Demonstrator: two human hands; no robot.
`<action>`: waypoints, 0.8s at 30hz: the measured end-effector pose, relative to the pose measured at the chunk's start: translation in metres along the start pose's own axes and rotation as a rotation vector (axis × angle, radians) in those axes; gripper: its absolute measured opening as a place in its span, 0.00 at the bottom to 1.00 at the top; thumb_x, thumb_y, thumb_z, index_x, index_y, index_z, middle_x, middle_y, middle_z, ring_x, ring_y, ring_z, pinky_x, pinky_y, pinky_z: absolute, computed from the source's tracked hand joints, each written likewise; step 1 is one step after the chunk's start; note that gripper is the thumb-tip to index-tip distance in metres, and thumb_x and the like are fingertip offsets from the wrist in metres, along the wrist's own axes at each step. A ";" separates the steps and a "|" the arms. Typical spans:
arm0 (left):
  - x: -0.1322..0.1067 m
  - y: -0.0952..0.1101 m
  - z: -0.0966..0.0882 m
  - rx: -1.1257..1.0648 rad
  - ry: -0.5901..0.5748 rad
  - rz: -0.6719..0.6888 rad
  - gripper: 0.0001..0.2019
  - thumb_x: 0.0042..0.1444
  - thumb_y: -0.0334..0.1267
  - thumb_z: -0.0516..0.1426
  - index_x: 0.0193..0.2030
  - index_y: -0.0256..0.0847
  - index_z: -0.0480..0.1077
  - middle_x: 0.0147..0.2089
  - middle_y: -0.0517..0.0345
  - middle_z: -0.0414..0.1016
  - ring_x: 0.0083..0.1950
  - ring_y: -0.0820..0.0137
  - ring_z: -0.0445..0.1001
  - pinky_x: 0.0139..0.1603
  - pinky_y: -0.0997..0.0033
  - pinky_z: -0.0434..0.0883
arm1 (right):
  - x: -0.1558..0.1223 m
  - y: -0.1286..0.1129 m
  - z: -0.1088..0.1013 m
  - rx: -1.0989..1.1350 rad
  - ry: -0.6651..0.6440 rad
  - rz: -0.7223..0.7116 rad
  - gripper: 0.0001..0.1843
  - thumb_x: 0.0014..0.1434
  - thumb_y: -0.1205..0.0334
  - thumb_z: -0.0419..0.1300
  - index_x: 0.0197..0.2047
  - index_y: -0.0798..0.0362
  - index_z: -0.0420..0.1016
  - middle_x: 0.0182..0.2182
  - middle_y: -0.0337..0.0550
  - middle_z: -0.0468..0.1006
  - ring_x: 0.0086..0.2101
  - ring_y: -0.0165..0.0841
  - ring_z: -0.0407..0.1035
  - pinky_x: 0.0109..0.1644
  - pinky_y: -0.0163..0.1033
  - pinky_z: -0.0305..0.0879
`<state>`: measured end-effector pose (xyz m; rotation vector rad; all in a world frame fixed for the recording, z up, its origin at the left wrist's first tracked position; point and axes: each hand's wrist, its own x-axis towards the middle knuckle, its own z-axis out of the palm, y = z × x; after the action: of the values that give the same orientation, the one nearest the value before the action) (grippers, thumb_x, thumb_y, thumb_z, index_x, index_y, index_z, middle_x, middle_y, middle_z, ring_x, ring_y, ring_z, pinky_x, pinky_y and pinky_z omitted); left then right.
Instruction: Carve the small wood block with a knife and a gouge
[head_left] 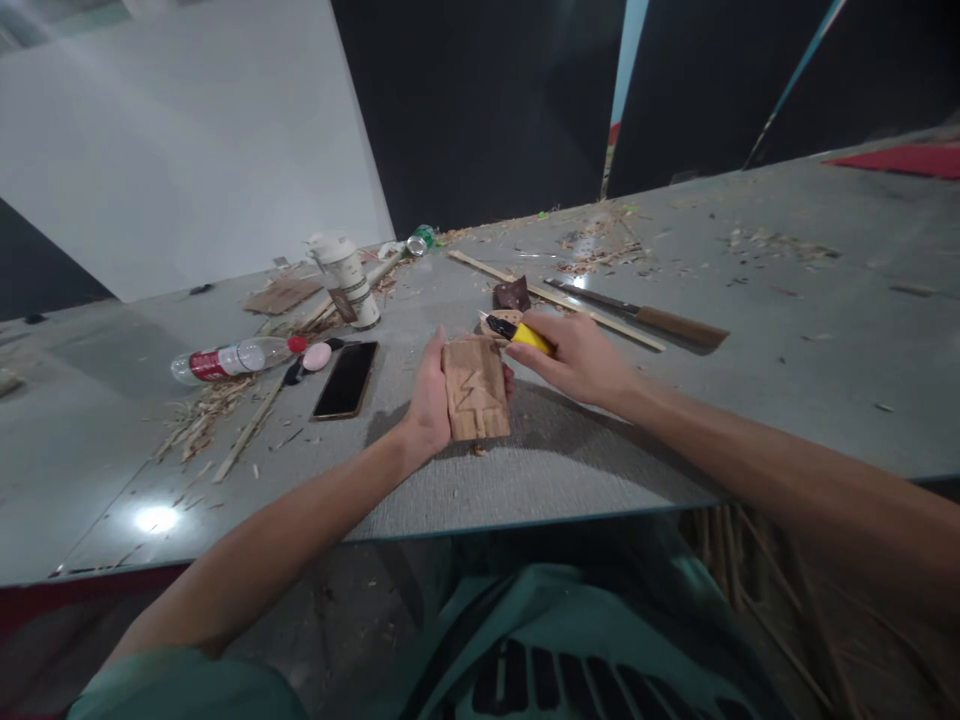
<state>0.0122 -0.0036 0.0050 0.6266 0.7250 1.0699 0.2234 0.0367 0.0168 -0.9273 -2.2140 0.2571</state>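
Note:
My left hand (429,400) is wrapped round a carved wooden block (478,390), its thumb along the left edge and fingertips showing at the right. A tree-like or arrow-like relief stands out on the block's face. In my right hand (581,358) is a yellow and black utility knife (529,336), its blade pointing left just above the block's top edge. I cannot tell whether the blade touches the wood. Behind the knife lies a light wooden piece with small holes (491,322), partly hidden, and beyond it a dark brown crumpled object (512,294).
Left of the block lie a black phone (346,381) and a plastic bottle (238,358) on its side. A paper cup (351,280) stands behind them, with a green can (421,239) farther back. At right lie a wooden-handled file (667,325) and a thin wooden strip (622,328). Shavings litter the grey table (810,400).

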 end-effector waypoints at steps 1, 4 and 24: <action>0.001 0.000 -0.001 0.002 0.005 -0.003 0.38 0.78 0.64 0.39 0.46 0.36 0.80 0.34 0.44 0.84 0.31 0.59 0.83 0.38 0.59 0.82 | 0.000 0.000 0.000 0.001 -0.004 -0.005 0.24 0.76 0.39 0.57 0.36 0.49 0.70 0.27 0.38 0.71 0.27 0.32 0.59 0.34 0.42 0.48; 0.004 -0.001 -0.004 -0.002 0.026 0.013 0.36 0.77 0.66 0.42 0.45 0.39 0.79 0.35 0.46 0.84 0.30 0.59 0.84 0.37 0.58 0.82 | -0.001 0.001 0.001 0.004 -0.021 -0.027 0.24 0.75 0.39 0.58 0.36 0.49 0.72 0.26 0.38 0.71 0.27 0.33 0.60 0.35 0.42 0.50; 0.012 0.008 -0.008 -0.061 0.074 0.114 0.34 0.79 0.64 0.38 0.49 0.43 0.76 0.39 0.54 0.84 0.38 0.62 0.83 0.43 0.63 0.82 | -0.002 0.012 0.014 -0.027 -0.148 -0.397 0.52 0.55 0.30 0.77 0.72 0.40 0.63 0.78 0.54 0.61 0.72 0.60 0.55 0.73 0.74 0.59</action>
<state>0.0051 0.0117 0.0037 0.5840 0.7246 1.2209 0.2214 0.0456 0.0005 -0.4769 -2.4855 0.1122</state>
